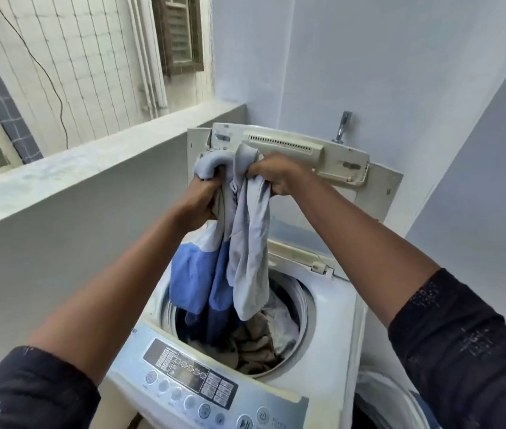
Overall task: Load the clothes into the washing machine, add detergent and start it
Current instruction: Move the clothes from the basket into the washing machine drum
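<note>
From the head camera, both arms reach forward over a top-loading washing machine [332, 308] whose lid [304, 156] stands folded open against the pale blue wall. The left hand [203, 196] is clenched around a bunch of light grey fabric, and the right hand [276, 176] grips the same bundle just beside it, so the two fists hold the cloth up in front of the raised lid. The grey garment [250, 243] hangs down from both hands, its lower end dangling into the mouth of the drum [302, 305]. Beside it, on the left, a blue and white garment [194, 280] hangs from the same bundle and drapes over the drum's left rim, its darker lower part dropping inside. More clothes [261, 342], beige and grey, already lie crumpled in the bottom of the drum. The control panel [205, 379] runs along the near edge of the machine, with rows of round buttons and a dark display, below the hands and untouched. Both forearms are bare, with dark sleeves [468, 345] pushed up near the elbows. A metal tap [343, 126] sticks out of the wall behind the lid. A low concrete ledge [96, 159] runs along the left, with a tiled building wall beyond it.
</note>
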`<state>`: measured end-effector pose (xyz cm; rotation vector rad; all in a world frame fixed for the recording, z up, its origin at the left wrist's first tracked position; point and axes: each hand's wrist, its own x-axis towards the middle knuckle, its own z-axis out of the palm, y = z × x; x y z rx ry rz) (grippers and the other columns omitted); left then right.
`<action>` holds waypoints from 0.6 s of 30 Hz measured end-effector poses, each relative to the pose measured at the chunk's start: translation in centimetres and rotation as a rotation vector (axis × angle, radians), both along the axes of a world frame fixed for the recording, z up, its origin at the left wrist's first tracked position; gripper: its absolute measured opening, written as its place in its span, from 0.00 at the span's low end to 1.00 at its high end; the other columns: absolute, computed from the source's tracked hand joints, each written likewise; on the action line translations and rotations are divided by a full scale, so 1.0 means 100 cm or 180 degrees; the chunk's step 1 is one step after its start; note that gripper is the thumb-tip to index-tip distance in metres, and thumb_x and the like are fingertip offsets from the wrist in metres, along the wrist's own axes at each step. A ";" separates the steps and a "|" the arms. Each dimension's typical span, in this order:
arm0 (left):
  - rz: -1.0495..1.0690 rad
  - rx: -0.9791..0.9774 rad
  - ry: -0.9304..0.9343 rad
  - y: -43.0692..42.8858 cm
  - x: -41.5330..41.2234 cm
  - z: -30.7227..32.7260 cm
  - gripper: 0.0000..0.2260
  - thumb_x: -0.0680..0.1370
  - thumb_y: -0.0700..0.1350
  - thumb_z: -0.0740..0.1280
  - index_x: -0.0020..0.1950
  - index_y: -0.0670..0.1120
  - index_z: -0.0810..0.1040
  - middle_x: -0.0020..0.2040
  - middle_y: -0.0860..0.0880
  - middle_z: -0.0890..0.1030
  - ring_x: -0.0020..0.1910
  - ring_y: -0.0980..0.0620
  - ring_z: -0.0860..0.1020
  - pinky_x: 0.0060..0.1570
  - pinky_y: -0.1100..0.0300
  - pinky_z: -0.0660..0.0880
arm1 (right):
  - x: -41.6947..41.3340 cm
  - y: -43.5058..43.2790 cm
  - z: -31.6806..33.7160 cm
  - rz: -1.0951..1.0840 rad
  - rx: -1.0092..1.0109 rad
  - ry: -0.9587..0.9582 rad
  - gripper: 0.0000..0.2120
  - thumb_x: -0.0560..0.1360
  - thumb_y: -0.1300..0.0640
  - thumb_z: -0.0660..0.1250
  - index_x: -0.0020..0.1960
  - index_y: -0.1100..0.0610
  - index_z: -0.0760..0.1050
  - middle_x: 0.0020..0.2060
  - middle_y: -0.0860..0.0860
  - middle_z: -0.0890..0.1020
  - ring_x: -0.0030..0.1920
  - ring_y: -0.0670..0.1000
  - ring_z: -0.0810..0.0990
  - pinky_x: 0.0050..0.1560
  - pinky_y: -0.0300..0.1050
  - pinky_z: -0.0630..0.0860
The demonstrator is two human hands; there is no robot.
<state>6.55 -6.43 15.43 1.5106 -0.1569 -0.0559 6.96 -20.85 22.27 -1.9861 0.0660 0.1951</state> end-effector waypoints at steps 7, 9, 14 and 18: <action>-0.0571 0.0838 0.0294 -0.006 0.009 -0.065 0.12 0.83 0.47 0.53 0.45 0.48 0.73 0.38 0.49 0.77 0.39 0.56 0.76 0.36 0.62 0.75 | 0.017 -0.004 -0.060 0.0074 -0.0838 0.0668 0.11 0.75 0.69 0.61 0.34 0.61 0.68 0.31 0.58 0.72 0.32 0.55 0.74 0.48 0.51 0.73; -0.0523 0.0988 0.0009 -0.009 0.006 -0.089 0.09 0.81 0.38 0.54 0.50 0.41 0.74 0.44 0.47 0.77 0.46 0.52 0.74 0.46 0.60 0.75 | 0.018 -0.008 -0.094 0.0236 -0.1370 0.0657 0.05 0.74 0.66 0.64 0.39 0.63 0.72 0.35 0.59 0.74 0.36 0.57 0.77 0.48 0.52 0.75; -0.0970 0.2075 0.0401 -0.015 0.005 -0.178 0.24 0.70 0.40 0.66 0.64 0.33 0.71 0.68 0.40 0.70 0.62 0.50 0.68 0.69 0.59 0.60 | 0.000 -0.020 -0.203 0.1168 -0.2566 0.0853 0.21 0.76 0.55 0.66 0.66 0.63 0.72 0.64 0.62 0.76 0.63 0.59 0.75 0.60 0.48 0.71; -0.1553 0.3315 0.1212 -0.022 -0.014 -0.250 0.32 0.72 0.43 0.71 0.73 0.41 0.62 0.71 0.43 0.68 0.65 0.48 0.70 0.64 0.57 0.66 | -0.031 -0.034 -0.280 0.1486 -0.3002 0.1411 0.20 0.78 0.61 0.60 0.68 0.64 0.68 0.67 0.62 0.73 0.66 0.60 0.73 0.63 0.50 0.71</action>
